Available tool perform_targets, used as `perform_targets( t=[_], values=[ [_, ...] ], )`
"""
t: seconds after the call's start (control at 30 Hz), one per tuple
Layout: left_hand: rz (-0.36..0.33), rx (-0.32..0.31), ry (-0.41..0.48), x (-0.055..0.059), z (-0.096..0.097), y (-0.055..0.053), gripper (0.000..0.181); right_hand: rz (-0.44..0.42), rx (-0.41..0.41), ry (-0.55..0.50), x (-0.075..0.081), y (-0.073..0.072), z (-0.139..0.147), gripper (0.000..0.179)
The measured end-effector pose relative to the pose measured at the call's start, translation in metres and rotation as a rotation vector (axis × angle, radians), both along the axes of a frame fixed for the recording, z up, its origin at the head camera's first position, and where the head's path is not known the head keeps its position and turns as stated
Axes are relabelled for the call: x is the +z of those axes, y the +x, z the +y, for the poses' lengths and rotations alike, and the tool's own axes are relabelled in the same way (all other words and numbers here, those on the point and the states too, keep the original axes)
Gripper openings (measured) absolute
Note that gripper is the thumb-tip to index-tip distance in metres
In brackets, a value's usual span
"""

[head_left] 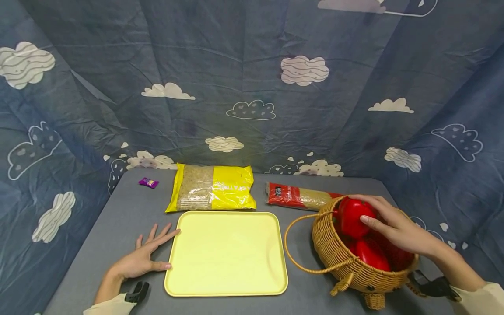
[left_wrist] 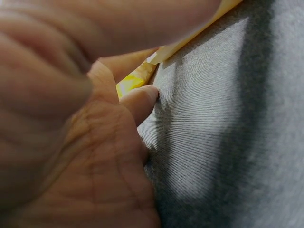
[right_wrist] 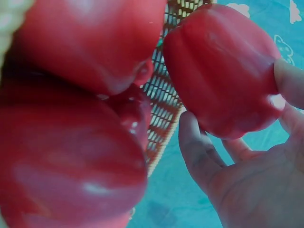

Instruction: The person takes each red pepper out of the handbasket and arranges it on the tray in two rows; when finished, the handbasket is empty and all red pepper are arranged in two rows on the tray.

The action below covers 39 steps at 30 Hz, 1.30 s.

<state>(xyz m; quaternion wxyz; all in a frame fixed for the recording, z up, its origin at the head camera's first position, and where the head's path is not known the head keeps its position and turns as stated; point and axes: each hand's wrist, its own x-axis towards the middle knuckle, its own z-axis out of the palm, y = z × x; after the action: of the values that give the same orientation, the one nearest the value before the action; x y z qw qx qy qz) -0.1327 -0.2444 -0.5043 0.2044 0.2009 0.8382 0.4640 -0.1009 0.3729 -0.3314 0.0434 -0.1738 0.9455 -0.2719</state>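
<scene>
At the mouth of the wicker basket (head_left: 328, 240), my right hand (head_left: 401, 229) grips a red bell pepper (head_left: 352, 217) between thumb and fingers. More red bell peppers lie inside; one (head_left: 372, 254) shows below the held one, and the right wrist view has several, among them a large pepper (right_wrist: 71, 161) at lower left. My left hand (head_left: 138, 258) is spread at the left edge of the pale yellow tray (head_left: 226, 253), thumb and index fingertips touching its rim. In the left wrist view only a strip of that rim shows behind the fingers.
Behind the tray lies a yellow bag (head_left: 212, 188) of grain-like pieces. A red pack of noodles (head_left: 301, 197) lies partly behind the basket. A small purple wrapped candy (head_left: 148, 182) is at back left. The basket's handle (head_left: 289, 253) hangs toward the tray. A cloud-print curtain (head_left: 252, 78) encloses the table.
</scene>
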Motion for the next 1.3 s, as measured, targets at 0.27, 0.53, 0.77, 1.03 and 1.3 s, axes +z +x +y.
perform_targets(
  t=[0.27,0.53,0.77,1.03,1.3],
  values=[
    [-0.016,0.004,-0.011,0.001,0.001,-0.001,0.090,0.065,0.014,0.018,0.006,0.003,-0.008,0.055],
    [-0.017,0.011,0.007,0.001,0.001,0.001,0.091,0.126,0.022,0.010,0.007,0.002,-0.017,0.057],
    [-0.016,0.012,0.011,0.003,0.002,0.000,0.091,0.091,0.052,-0.031,0.012,0.003,-0.030,0.059],
    [-0.012,0.008,0.000,0.002,0.001,0.000,0.090,0.078,0.054,-0.047,0.016,0.001,-0.051,0.058],
    [-0.004,0.014,0.000,0.002,0.001,0.000,0.090,0.152,0.106,-0.012,0.020,0.004,-0.074,0.057]
  ],
)
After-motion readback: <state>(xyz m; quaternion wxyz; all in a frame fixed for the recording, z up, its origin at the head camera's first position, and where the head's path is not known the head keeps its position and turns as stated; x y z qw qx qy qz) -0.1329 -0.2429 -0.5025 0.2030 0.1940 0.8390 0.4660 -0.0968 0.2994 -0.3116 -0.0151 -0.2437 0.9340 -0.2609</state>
